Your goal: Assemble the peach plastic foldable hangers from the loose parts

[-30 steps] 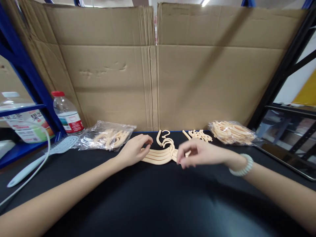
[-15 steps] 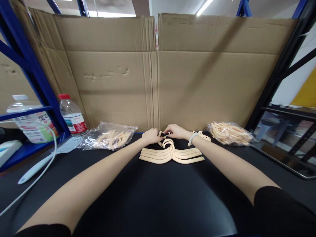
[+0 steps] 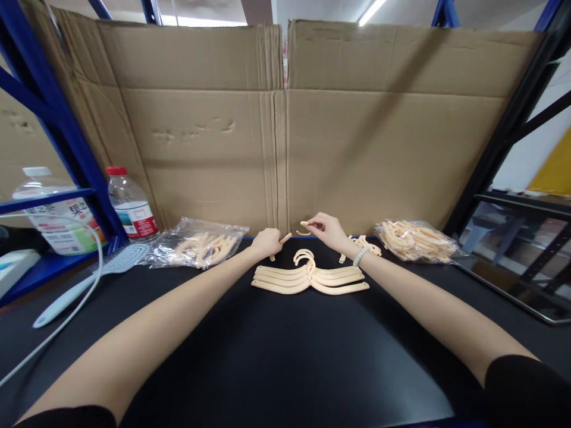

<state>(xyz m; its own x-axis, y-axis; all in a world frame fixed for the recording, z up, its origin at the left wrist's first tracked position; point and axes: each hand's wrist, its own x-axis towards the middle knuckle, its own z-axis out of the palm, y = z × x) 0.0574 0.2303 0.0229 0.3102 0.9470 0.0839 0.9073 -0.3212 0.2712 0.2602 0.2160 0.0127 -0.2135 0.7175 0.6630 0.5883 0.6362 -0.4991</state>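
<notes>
My left hand [image 3: 266, 242] is closed around a cream hanger piece [image 3: 286, 238], whose end sticks out to the right of the fingers. Another cream end shows just below that hand; whether it belongs to the same piece I cannot tell. With fingers pinched, my right hand [image 3: 329, 229] holds a small curved cream hanger hook [image 3: 304, 232] above the table's far side. A gap separates the two hands. Nearer to me, several cream folding hangers [image 3: 308, 278] lie stacked flat, hooks pointing away. Loose cream hanger parts [image 3: 366, 244] lie behind my right wrist.
Clear plastic bags of cream parts lie at the left [image 3: 205, 246] and right [image 3: 414, 241]. A hairbrush [image 3: 120, 261], a white cable [image 3: 84, 303] and a red-capped bottle [image 3: 132, 208] occupy the left. Cardboard [image 3: 214, 142] walls off the back; a metal-rimmed panel [image 3: 513, 291] lies at right.
My hands have moved apart: the left slightly leftward, the right rightward and up. The hook in my right hand is now separated from the piece in my left.
</notes>
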